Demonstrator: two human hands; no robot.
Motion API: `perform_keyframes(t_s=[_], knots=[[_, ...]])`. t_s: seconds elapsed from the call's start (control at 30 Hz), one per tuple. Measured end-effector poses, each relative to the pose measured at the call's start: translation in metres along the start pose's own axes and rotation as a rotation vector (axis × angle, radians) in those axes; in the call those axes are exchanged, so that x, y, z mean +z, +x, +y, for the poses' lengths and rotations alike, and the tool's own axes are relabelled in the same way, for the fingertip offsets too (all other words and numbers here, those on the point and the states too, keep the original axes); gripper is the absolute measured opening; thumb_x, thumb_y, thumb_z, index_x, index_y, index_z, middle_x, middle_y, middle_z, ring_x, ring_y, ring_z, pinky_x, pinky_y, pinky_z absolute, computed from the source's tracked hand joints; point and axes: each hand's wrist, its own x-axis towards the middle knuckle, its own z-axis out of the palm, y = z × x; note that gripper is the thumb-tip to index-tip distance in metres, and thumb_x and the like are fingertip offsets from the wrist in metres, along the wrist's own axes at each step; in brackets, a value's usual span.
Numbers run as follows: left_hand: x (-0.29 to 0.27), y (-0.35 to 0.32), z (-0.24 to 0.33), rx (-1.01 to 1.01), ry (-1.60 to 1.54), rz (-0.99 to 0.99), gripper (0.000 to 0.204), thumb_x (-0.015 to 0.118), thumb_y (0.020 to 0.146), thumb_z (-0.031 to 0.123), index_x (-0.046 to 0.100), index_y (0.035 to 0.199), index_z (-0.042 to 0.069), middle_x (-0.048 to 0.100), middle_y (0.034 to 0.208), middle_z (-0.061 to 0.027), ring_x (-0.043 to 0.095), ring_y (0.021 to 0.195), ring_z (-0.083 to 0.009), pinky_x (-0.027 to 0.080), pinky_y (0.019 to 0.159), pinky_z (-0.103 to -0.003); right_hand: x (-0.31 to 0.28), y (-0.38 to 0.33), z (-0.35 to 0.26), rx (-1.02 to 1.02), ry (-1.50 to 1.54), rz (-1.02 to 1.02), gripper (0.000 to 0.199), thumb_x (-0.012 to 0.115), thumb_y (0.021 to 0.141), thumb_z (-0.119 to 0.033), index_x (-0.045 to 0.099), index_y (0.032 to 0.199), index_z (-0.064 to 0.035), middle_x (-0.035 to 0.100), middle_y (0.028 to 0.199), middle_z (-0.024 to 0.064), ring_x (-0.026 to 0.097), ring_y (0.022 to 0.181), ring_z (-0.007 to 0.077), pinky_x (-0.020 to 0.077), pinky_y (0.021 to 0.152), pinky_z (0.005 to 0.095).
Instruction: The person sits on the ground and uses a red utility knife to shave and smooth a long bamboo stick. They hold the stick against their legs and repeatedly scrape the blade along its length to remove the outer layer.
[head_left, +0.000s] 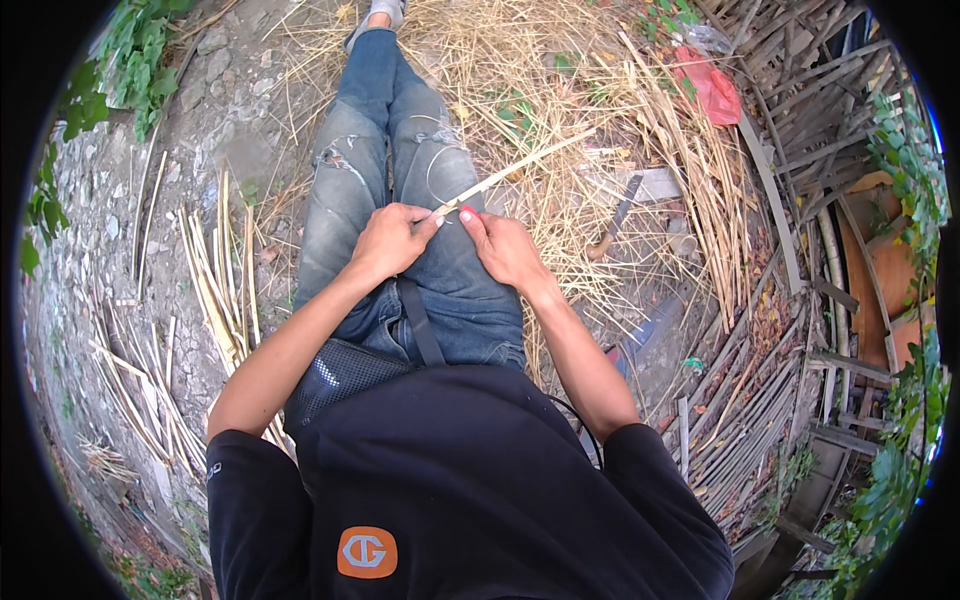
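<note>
Above my lap, my left hand (394,241) pinches a pale split bamboo strip (530,158) between thumb and fingers. The strip slants up and away to the right. Close beside it, my right hand (505,247) is closed, its thumb against the strip's near end. Something small and red (468,214) shows at that thumb, but most of it is hidden, so its kind is unclear. A thin curl of shaving (430,172) loops up near the left fingertips, over the jeans (350,210).
Loose shavings (540,60) cover the ground ahead. A dark blade with a wooden handle (600,246) lies at right, near long bamboo strips (700,190) and a red plastic bag (712,88). More strips (215,280) lie left. Stacked wooden poles (745,440) line the right side.
</note>
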Motion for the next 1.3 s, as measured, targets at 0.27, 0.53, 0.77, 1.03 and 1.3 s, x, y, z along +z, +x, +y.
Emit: perform_keyframes(t_s=[0.27, 0.53, 0.77, 1.03, 1.3], knots=[[0.002, 0.004, 0.000, 0.007, 0.011, -0.022, 0.030, 0.069, 0.096, 0.032, 0.080, 0.114, 0.011, 0.073, 0.093, -0.0273, 0.072, 0.095, -0.0444, 0.056, 0.085, -0.047, -0.001, 0.004, -0.003, -0.042, -0.046, -0.036, 0.067, 0.045, 0.108, -0.053, 0.072, 0.089, 0.0049, 0.070, 0.085, 0.0314, 0.068, 0.088, 0.0511, 0.0529, 0.081, 0.0568], [0.000, 0.000, -0.001, 0.038, 0.025, -0.033, 0.029, 0.067, 0.100, 0.030, 0.078, 0.114, 0.007, 0.070, 0.086, -0.0276, 0.073, 0.088, -0.0430, 0.055, 0.077, -0.043, -0.002, 0.005, -0.004, -0.067, -0.002, -0.074, 0.065, 0.046, 0.108, -0.053, 0.073, 0.089, 0.0032, 0.070, 0.086, 0.0306, 0.068, 0.088, 0.0512, 0.0533, 0.080, 0.0567], [0.005, -0.001, -0.008, 0.082, 0.049, 0.019, 0.029, 0.066, 0.101, 0.030, 0.077, 0.115, 0.007, 0.069, 0.086, -0.0291, 0.072, 0.091, -0.0445, 0.054, 0.078, -0.045, 0.002, 0.002, -0.014, -0.017, -0.100, -0.029, 0.064, 0.047, 0.107, -0.055, 0.074, 0.089, 0.0009, 0.072, 0.086, 0.0285, 0.070, 0.088, 0.0487, 0.0544, 0.080, 0.0568], [-0.008, -0.018, -0.014, 0.093, 0.096, 0.017, 0.031, 0.066, 0.101, 0.029, 0.076, 0.116, 0.003, 0.069, 0.090, -0.0299, 0.068, 0.093, -0.0482, 0.054, 0.079, -0.048, 0.008, -0.008, -0.024, -0.025, -0.113, 0.044, 0.066, 0.049, 0.107, -0.057, 0.073, 0.089, 0.0014, 0.070, 0.082, 0.0300, 0.069, 0.084, 0.0496, 0.0542, 0.077, 0.0560], [-0.090, -0.116, -0.022, 0.101, 0.113, -0.080, 0.031, 0.067, 0.102, 0.029, 0.074, 0.108, 0.000, 0.065, 0.075, -0.0253, 0.067, 0.068, -0.0390, 0.051, 0.066, -0.042, 0.016, -0.004, 0.090, 0.379, 0.037, -0.075, 0.083, 0.027, 0.110, -0.063, 0.069, 0.081, 0.0019, 0.066, 0.070, 0.0255, 0.070, 0.074, 0.0353, 0.0561, 0.080, 0.0520]])
